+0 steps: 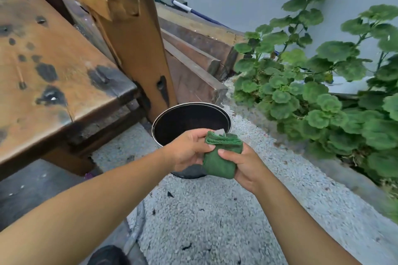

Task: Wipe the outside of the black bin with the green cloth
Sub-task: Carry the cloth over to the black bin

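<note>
The black bin (pixel 187 120) stands upright on the gravel at the foot of a wooden post, its round mouth open and its inside dark. In front of it, above its near rim, both hands hold a folded green cloth (pixel 219 159). My left hand (pixel 189 150) pinches the cloth's upper left edge with thumb and fingers. My right hand (pixel 245 165) grips the cloth from the right, thumb across its front. The hands and cloth hide the bin's near wall.
A stained wooden bench (pixel 49 60) and its post (pixel 137 45) rise at the left. Stacked timber beams (pixel 193 49) lie behind the bin. Leafy green plants (pixel 323 92) fill the right side against a pale wall. Grey gravel (pixel 211 217) covers the ground below my arms.
</note>
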`<state>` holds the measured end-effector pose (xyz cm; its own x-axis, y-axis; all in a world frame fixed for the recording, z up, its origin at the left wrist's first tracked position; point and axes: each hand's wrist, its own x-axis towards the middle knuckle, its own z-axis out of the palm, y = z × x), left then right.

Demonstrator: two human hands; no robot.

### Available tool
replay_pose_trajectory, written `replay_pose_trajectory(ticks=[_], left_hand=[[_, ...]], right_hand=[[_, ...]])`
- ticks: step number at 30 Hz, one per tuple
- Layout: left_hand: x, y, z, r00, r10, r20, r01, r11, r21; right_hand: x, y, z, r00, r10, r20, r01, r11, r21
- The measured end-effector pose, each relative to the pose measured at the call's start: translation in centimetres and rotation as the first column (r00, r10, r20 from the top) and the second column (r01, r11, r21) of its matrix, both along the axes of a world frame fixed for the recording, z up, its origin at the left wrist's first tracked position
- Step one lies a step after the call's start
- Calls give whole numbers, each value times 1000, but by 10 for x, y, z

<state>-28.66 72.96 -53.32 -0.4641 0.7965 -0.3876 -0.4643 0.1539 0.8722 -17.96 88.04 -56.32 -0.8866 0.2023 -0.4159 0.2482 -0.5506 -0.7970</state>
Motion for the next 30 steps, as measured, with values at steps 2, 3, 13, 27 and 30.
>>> replay_pose_trajectory(ticks=[2,3,13,27,30], left_hand=[[-4,-4,0,983,-69,-168,52,994,-101],[-7,-5,3,953,-137,-271,93,981,-169],[-36,-5,5,542,-372,-753,-38,885,-464],[-37,-19,-39,107,-719,-687,-136,674,-726],[-37,-19,-40,-64,-808,-585,-229,583,-780]], right_hand=[[1,-6,-9,1000,6,19,-5,999,-41],[2,-8,-13,1000,11,27,-9,998,-61],[1,-16,-27,994,-79,74,93,975,-200],[-8,-13,-37,975,-179,129,182,983,-12],[-5,-13,-36,973,-180,147,178,984,26]])
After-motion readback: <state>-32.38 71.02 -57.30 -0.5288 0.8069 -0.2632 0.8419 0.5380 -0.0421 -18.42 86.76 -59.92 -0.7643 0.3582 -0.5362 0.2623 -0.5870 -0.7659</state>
